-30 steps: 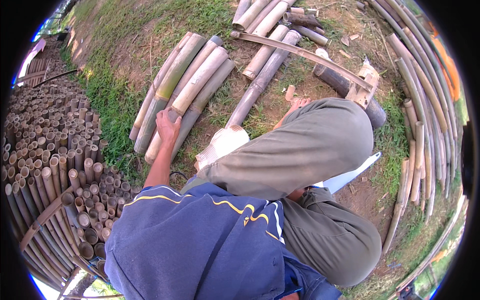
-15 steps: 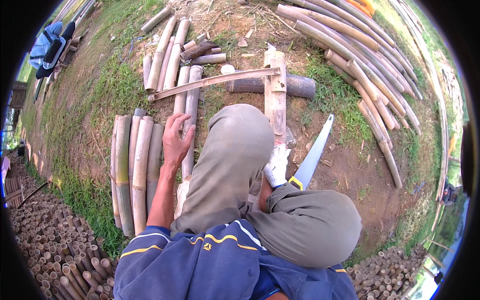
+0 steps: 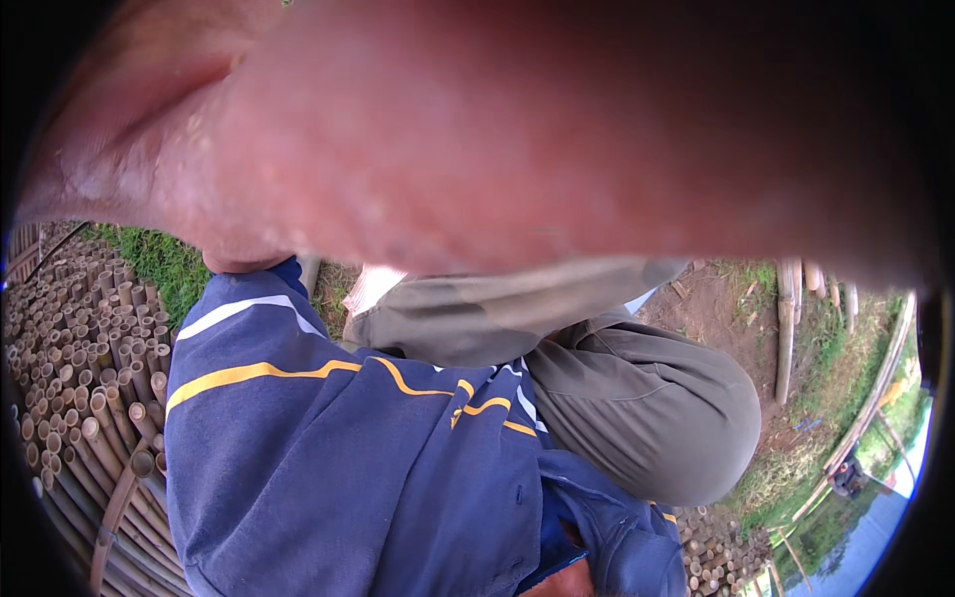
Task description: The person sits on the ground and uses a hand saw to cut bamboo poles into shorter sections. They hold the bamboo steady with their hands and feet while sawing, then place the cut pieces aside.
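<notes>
Navy shirt: yellow and white stripes are crossing its chest.
Left hand: hanging blurred before the lens and covering the upper half; how far it is opening, or whether it is gripping anything, I cannot tell.
Right hand: hiding from view, so I cannot tell its state.
Bamboo length: lying on the ground just beside the left sleeve, only a short part showing.
Saw blade: peeking palely past the olive trousers.
Bamboo poles: lying toward the ground's right edge.
Cut bamboo stack: standing along the ground's left edge.
</notes>
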A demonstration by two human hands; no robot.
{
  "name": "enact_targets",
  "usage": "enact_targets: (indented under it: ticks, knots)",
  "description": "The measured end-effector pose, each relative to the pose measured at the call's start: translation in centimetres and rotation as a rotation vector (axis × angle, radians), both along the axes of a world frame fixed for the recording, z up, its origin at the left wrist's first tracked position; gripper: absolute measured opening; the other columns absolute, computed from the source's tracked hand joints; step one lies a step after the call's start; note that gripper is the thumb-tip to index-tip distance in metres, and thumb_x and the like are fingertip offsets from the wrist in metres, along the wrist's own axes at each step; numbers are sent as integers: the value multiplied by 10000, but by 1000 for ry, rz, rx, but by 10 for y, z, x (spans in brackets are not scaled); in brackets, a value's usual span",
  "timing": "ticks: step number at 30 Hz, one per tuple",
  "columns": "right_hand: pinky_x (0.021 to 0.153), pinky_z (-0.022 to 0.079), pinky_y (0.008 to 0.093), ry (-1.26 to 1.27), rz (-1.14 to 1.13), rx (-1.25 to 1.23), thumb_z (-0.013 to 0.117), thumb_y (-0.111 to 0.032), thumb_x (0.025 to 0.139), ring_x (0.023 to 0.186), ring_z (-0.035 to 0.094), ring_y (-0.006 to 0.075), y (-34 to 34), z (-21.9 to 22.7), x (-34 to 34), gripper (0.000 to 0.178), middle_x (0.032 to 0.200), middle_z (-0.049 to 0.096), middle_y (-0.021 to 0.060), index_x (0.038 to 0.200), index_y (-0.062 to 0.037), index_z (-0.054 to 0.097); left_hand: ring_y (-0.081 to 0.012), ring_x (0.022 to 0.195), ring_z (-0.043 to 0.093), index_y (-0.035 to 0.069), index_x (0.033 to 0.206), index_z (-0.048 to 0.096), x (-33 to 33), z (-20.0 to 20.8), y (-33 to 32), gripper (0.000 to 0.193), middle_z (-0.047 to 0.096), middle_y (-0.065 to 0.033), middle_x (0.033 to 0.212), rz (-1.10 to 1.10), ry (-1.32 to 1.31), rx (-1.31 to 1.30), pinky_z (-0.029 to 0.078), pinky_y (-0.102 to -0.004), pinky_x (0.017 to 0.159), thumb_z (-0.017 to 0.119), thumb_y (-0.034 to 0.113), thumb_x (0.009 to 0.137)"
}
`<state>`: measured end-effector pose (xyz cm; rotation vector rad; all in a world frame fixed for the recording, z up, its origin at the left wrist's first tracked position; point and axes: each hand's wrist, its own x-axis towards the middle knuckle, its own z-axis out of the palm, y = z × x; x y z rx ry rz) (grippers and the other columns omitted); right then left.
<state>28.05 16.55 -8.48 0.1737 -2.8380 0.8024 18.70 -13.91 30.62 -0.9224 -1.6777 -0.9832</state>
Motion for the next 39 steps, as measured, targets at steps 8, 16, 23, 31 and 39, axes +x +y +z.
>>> enact_targets:
  ticks: [8, 16, 23, 31, 39]
  knots:
    - [1217, 403, 606, -33, 56, 1, 684, -235, 990, 1346, 562, 488, -7, 0, 12, 443, 1317, 630, 252, 1381, -28, 659, -287, 1275, 681, 83, 1324, 721, 46, 26, 28, 411, 711, -132, 1327, -284, -51, -193, 544, -437, 1084, 836, 256, 969]
    - [1219, 399, 609, -43, 8, 26, 680, -251, 990, 1354, 552, 491, 4, -15, 6, 448, 1324, 625, 256, 1379, -29, 660, -306, 1323, 638, 89, 1380, 671, 28, 40, 25, 449, 660, -145, 1390, -434, -75, -280, 519, -463, 1116, 790, 285, 995]
    - [1221, 396, 611, -42, -25, 59, 677, -265, 990, 1361, 543, 494, -2, -20, -14, 454, 1330, 621, 260, 1378, -30, 660, -322, 1366, 601, 94, 1430, 627, 12, 41, 11, 482, 616, -157, 1446, -451, -87, -308, 497, -486, 1143, 749, 311, 1017]
    - [1223, 392, 614, -82, -40, 30, 673, -281, 990, 1368, 534, 497, -8, -24, -25, 460, 1336, 616, 264, 1376, -31, 661, -341, 1414, 559, 99, 1486, 577, -29, 47, 42, 520, 565, -170, 1509, -533, -102, -311, 472, -512, 1174, 703, 340, 1043]
    - [1205, 436, 572, -58, -102, -71, 683, -304, 969, 1334, 559, 496, -12, -14, -27, 489, 1322, 636, 247, 1379, -39, 680, -360, 1462, 516, 105, 1543, 527, -66, 41, 100, 558, 515, -183, 1572, -604, -121, -312, 447, -538, 1205, 656, 369, 1068]
